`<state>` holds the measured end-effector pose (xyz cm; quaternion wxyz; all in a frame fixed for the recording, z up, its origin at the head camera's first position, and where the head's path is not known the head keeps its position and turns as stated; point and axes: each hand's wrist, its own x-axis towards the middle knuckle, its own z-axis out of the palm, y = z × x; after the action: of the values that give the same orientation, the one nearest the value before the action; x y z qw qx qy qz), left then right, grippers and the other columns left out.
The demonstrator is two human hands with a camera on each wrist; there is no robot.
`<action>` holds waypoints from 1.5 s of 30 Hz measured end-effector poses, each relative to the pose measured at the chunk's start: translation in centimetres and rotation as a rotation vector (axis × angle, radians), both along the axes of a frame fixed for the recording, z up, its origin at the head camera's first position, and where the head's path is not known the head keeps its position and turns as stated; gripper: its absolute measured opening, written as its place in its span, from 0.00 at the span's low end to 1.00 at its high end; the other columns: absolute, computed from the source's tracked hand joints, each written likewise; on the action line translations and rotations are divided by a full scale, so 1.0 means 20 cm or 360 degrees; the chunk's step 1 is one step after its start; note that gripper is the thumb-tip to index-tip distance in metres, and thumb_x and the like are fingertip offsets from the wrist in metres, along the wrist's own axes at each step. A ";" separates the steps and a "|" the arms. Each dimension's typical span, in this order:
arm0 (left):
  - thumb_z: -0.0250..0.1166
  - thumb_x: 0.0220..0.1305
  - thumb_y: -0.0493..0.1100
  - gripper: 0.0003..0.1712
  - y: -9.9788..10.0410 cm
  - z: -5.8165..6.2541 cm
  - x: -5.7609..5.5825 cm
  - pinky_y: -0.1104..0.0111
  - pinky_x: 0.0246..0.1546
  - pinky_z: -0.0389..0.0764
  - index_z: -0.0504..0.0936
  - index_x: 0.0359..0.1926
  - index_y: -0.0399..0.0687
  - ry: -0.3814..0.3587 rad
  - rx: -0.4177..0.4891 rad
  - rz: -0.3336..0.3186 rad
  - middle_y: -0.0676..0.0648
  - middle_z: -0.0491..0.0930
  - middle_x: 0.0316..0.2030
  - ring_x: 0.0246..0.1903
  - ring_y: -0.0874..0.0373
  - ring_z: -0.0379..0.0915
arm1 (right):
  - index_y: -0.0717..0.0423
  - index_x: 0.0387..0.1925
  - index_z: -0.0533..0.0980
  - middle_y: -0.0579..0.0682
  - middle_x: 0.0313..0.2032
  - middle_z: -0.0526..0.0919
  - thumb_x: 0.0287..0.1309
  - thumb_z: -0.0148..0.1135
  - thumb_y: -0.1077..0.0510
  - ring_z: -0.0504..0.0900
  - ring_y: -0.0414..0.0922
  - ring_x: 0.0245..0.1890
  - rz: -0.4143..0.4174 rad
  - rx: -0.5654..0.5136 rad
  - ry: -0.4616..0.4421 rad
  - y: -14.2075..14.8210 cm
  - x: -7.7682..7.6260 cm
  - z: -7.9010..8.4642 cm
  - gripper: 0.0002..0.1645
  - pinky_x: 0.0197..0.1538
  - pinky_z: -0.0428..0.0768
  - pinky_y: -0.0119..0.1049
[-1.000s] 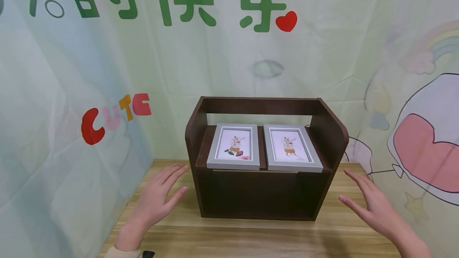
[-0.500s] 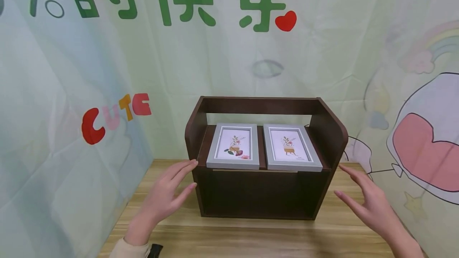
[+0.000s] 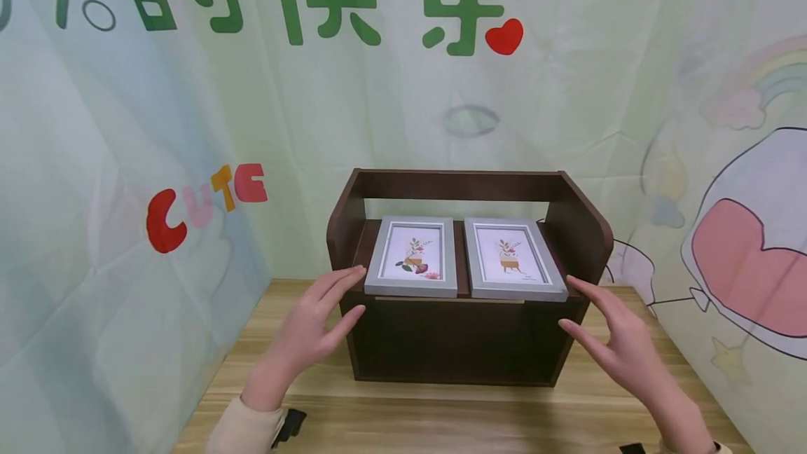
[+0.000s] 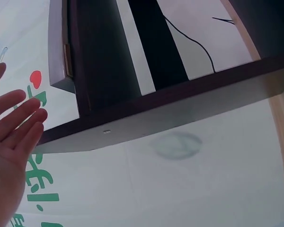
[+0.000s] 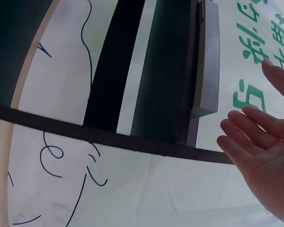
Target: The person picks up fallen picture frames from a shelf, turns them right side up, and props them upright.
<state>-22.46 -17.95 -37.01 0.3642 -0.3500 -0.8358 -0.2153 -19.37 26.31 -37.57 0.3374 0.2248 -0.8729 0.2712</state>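
Two silver-grey picture frames lie face up, side by side, on the upper board of a dark brown wooden shelf (image 3: pixel 444 342). The left picture frame (image 3: pixel 412 254) shows a plant print with a dark red flower; the right picture frame (image 3: pixel 511 258) has a similar print with a pot on legs. My left hand (image 3: pixel 315 324), fingers extended, is at the shelf's left front, fingertips close by the left frame's corner. On the other side my right hand (image 3: pixel 614 338) has its fingertips right at the right frame's front corner. Both wrist views show the fingers spread loosely, holding nothing.
The shelf stands on a wood-grain table (image 3: pixel 435 419). Its raised side panels (image 3: pixel 583 237) and back rail (image 3: pixel 460 186) enclose the frames. A printed cloth backdrop (image 3: pixel 378 104) hangs behind and at both sides. A thin black cord (image 4: pixel 199 43) shows behind the shelf.
Both hands have moved inward from beside the shelf to its front, the left going right and the right going left, toward the picture frames. The frames and shelf stay in place.
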 end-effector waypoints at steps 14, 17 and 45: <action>0.69 0.56 0.46 0.33 0.15 0.07 -0.03 0.57 0.56 0.76 0.72 0.62 0.41 -0.0178 0.0104 0.0183 0.44 0.74 0.57 0.57 0.52 0.70 | 0.51 0.60 0.72 0.52 0.54 0.79 0.42 0.75 0.60 0.78 0.51 0.51 -0.0008 -0.0065 -0.0021 -0.15 -0.06 0.04 0.39 0.56 0.57 0.07; 0.69 0.56 0.46 0.33 0.18 0.09 -0.04 0.57 0.56 0.76 0.72 0.62 0.40 -0.0228 0.0143 0.0208 0.44 0.74 0.57 0.56 0.52 0.71 | 0.53 0.59 0.73 0.52 0.54 0.79 0.44 0.75 0.58 0.79 0.50 0.51 -0.0017 -0.0070 -0.0068 -0.18 -0.08 0.06 0.36 0.54 0.58 0.07; 0.63 0.59 0.45 0.26 0.34 0.20 -0.23 0.54 0.54 0.76 0.75 0.56 0.35 -0.0562 0.0412 0.0330 0.38 0.78 0.49 0.51 0.46 0.75 | 0.61 0.57 0.73 0.60 0.53 0.80 0.54 0.68 0.49 0.81 0.53 0.51 0.0023 -0.0314 -0.0668 -0.49 -0.31 0.27 0.32 0.52 0.80 0.45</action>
<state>-27.08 -11.19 -32.95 0.2745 -0.1698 -0.8834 -0.3399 -25.57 16.43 -32.19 0.1669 0.1357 -0.8917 0.3983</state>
